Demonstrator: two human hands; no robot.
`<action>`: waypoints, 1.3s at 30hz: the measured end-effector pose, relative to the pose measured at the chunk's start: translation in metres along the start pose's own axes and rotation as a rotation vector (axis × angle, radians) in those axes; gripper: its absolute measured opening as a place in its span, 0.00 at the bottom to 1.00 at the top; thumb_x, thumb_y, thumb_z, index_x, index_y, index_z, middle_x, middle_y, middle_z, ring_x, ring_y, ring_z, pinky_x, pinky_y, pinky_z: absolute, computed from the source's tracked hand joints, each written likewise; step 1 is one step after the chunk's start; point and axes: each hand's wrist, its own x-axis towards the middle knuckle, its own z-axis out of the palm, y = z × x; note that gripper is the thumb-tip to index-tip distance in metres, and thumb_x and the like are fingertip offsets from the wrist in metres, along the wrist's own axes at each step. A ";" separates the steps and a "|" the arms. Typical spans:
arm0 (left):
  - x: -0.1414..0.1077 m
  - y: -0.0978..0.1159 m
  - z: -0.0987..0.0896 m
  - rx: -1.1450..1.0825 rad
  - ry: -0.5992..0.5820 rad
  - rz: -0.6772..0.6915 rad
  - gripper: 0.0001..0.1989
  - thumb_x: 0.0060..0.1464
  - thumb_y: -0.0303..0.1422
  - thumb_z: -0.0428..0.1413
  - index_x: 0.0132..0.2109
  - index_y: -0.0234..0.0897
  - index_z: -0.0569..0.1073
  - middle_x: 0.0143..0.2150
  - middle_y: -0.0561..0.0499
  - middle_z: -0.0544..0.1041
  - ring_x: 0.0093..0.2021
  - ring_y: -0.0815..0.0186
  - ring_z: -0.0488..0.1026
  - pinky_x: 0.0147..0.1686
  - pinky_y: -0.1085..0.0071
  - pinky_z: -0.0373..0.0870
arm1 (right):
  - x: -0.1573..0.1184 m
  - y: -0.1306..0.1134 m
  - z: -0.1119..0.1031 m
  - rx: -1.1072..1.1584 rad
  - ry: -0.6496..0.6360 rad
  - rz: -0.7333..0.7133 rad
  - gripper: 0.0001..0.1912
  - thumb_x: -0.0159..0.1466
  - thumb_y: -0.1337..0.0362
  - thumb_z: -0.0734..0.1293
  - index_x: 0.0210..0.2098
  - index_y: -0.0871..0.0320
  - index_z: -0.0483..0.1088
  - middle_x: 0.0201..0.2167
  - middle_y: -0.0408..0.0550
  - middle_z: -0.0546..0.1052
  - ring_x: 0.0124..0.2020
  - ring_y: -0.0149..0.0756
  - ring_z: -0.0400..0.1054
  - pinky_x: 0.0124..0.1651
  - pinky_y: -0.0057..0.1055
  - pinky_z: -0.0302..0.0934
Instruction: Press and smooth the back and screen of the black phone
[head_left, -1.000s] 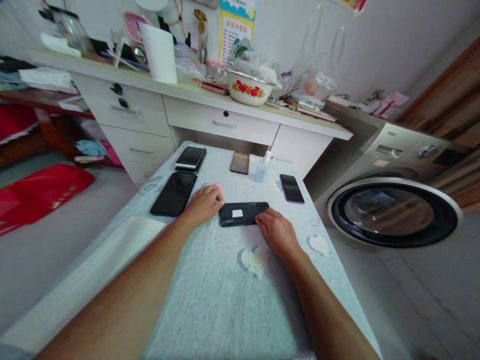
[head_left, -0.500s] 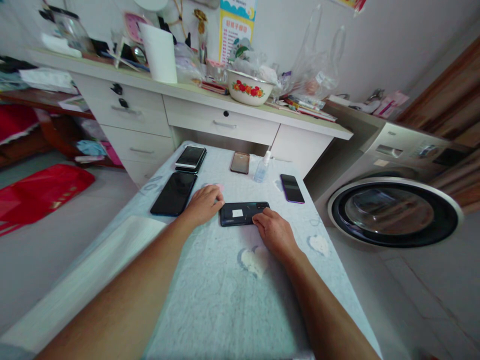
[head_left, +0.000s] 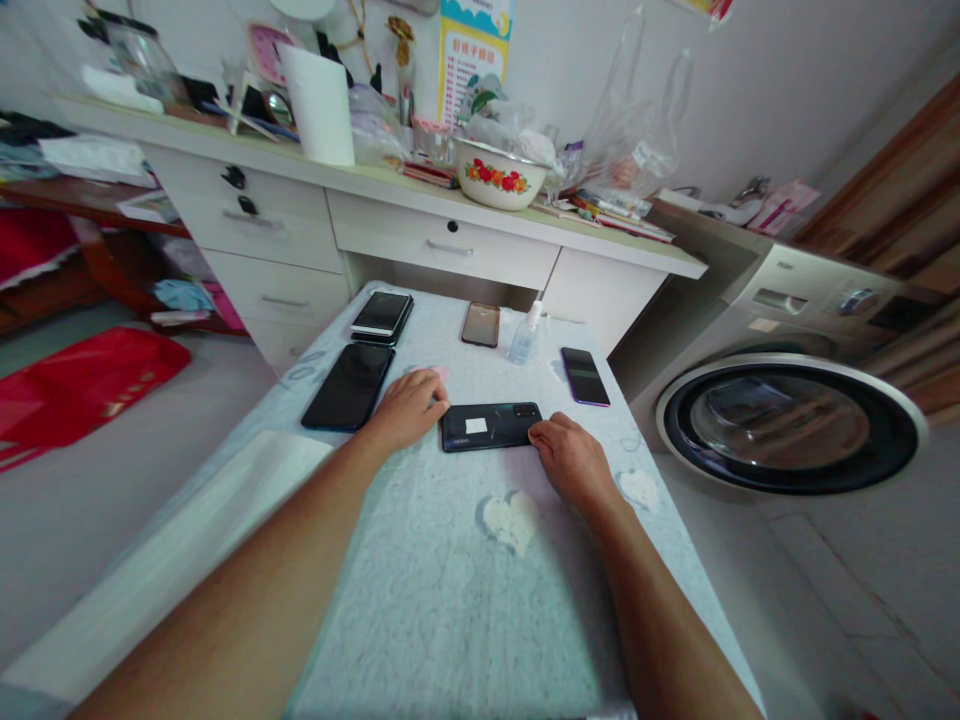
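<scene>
A dark smartphone [head_left: 499, 432] lies back up on the cloth-covered table, with a white sticker on its back and cameras at its right end. At its left end, my left hand [head_left: 409, 408] has curled fingers, its thumb against the phone's edge. My right hand [head_left: 571, 455] is closed in a pinch at the lower right corner. Whatever is between its fingertips is hidden. A larger black device [head_left: 349, 388] lies just left of my left hand. Beyond the hands are a phone case [head_left: 481, 325] and a clear spray bottle [head_left: 525, 335].
Stacked phones [head_left: 382, 314] lie at the table's back left, and a purple-edged phone [head_left: 585, 377] at the right. A white folded sheet [head_left: 255, 480] runs along the left side. Behind stands a white desk [head_left: 442, 240]; a washing machine [head_left: 780, 330] is at the right.
My right hand has slid right along the phone, from over its back to its right corner, uncovering the cameras. My left hand has stayed at the left end.
</scene>
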 end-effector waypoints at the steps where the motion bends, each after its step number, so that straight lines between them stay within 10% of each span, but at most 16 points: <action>1: 0.000 0.000 0.000 0.002 -0.004 0.002 0.05 0.54 0.34 0.49 0.35 0.40 0.68 0.53 0.47 0.70 0.59 0.57 0.62 0.60 0.57 0.57 | 0.000 0.001 0.000 0.002 0.004 0.000 0.11 0.67 0.64 0.59 0.39 0.52 0.73 0.36 0.44 0.71 0.37 0.31 0.65 0.35 0.26 0.50; 39: 0.000 0.003 -0.002 -0.006 0.000 0.000 0.05 0.54 0.33 0.49 0.36 0.40 0.68 0.53 0.48 0.71 0.59 0.58 0.62 0.59 0.58 0.58 | 0.002 -0.019 0.005 0.012 -0.024 -0.057 0.12 0.68 0.65 0.57 0.39 0.53 0.73 0.38 0.46 0.71 0.41 0.32 0.64 0.40 0.25 0.54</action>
